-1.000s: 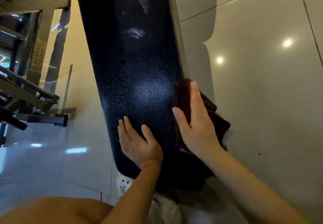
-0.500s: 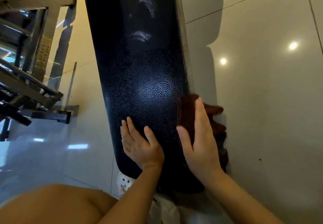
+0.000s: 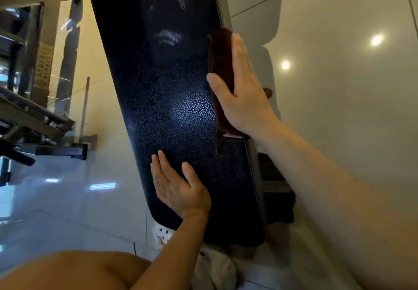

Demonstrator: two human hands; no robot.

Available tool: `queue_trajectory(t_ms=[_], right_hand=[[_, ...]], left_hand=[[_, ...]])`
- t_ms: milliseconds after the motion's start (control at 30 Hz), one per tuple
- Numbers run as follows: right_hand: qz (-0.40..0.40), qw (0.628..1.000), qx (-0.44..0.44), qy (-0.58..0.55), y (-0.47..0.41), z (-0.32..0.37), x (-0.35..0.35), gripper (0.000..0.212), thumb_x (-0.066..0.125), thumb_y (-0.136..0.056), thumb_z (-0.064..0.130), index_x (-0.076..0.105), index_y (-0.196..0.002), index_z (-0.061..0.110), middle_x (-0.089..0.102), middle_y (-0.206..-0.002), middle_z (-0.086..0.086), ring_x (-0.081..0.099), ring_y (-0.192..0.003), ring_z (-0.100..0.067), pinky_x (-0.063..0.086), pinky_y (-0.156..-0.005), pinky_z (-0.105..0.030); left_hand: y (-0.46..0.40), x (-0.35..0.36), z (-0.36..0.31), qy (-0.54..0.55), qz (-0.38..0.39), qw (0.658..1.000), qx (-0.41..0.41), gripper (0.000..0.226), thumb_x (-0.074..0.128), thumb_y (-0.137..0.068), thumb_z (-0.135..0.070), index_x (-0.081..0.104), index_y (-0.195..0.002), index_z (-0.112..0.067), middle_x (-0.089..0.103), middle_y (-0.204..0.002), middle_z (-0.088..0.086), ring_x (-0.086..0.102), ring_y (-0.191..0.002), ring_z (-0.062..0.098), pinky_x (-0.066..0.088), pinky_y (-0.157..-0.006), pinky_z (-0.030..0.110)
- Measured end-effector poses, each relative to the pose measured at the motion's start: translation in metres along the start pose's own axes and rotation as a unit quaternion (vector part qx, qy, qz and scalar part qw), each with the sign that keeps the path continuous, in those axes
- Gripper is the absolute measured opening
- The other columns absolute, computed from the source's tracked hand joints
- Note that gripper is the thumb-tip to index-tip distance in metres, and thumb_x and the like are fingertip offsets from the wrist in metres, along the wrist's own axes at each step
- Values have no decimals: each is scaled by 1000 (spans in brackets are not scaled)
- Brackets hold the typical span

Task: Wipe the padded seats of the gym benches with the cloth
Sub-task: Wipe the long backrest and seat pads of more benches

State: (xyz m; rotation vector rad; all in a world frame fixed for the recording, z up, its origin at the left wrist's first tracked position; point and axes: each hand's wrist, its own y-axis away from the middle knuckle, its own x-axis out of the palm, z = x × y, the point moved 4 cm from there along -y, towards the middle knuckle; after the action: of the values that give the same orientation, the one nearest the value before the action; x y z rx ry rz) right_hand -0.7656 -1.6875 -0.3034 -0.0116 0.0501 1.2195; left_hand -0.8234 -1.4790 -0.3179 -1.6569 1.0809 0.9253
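A long black padded bench seat [image 3: 172, 99] runs away from me up the middle of the view. A dark brown cloth [image 3: 220, 63] lies folded over the seat's right edge. My right hand [image 3: 242, 90] presses flat on the cloth with straight fingers, thumb on the seat side. My left hand [image 3: 178, 185] rests flat on the near end of the seat, fingers straight and pointing away from me. Part of the cloth is hidden under my right palm.
Glossy pale floor tiles [image 3: 339, 86] spread to the right of the bench. A metal gym rack [image 3: 34, 117] with dark bars stands at the left. A dark bench base [image 3: 278, 188] shows below the seat's right edge. A white perforated shoe [image 3: 162, 233] sits under the near end.
My right hand has slid the cloth away from me along the seat's right edge, after pulling it nearer half a second ago. My left hand has stayed in place.
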Motion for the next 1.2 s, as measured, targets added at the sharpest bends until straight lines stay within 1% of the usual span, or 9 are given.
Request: queue_trajectory(t_ms=[200,367,600,733,800,900,1000,1100,1200], right_hand=[[-22,999,26,-11,38,-9,7,70,45,-103,33,3,-156,15,6,-164,0,6,-149,-10,10,-120,-26],[-41,997,51,-27,131,-36,24,61,40,-99,42,1,-145,38,14,-159,10,12,-148,-5,14,-119,-20],[-67,985,156,-1,195,-42,27,49,33,-104,38,24,-151,27,41,-147,7,37,-138,-13,33,-110,-18],[-83,970,223,-52,207,-22,8,33,30,-105,36,53,-127,27,58,-102,9,58,-106,-16,43,-66,-4],[-108,975,187,-57,204,5,6,27,29,-105,38,52,-118,32,59,-102,14,57,-101,-5,42,-75,-6],[-102,994,41,4,199,54,19,45,30,-102,42,52,-134,21,61,-121,9,54,-116,-4,41,-99,-19],[6,995,-69,71,203,88,56,41,33,-101,37,43,-140,28,49,-137,14,41,-132,1,26,-113,-15],[138,953,-89,254,212,71,97,48,27,-104,38,29,-151,26,26,-155,16,7,-145,4,-3,-120,-23],[225,886,-25,405,221,21,109,49,27,-106,39,24,-154,26,12,-163,10,-2,-150,-8,-6,-122,-38]], left_hand=[[0,-2,-1,-4,15,1000,-4,76,20,-88,-52,34,-149,-8,31,-155,14,28,-143,31,20,-114,47],[-1,-5,1,1,63,998,-9,85,15,-84,-60,24,-153,-12,21,-160,10,18,-147,28,14,-116,52],[-8,-18,5,55,193,979,-31,73,36,-98,-55,8,-156,-20,-1,-164,2,-3,-150,18,-3,-120,41],[-5,-33,7,101,237,966,-20,66,41,-102,-41,12,-155,-14,3,-164,5,3,-150,21,3,-120,38],[2,-45,5,174,229,958,-14,57,43,-102,-35,28,-151,-11,19,-160,8,18,-146,23,16,-116,35],[8,-63,0,274,233,933,11,33,44,-103,-29,58,-127,-12,52,-133,8,48,-124,23,34,-101,29],[-4,-88,2,458,275,838,-110,38,37,-104,-40,68,-103,-18,69,-101,3,64,-98,19,51,-87,33],[-19,-104,22,532,326,753,-211,48,29,-102,-53,65,-104,-21,70,-100,3,64,-96,20,48,-85,38],[-14,-100,51,427,404,776,-229,39,41,-100,-50,59,-112,-17,66,-109,4,60,-95,18,39,-83,37]])
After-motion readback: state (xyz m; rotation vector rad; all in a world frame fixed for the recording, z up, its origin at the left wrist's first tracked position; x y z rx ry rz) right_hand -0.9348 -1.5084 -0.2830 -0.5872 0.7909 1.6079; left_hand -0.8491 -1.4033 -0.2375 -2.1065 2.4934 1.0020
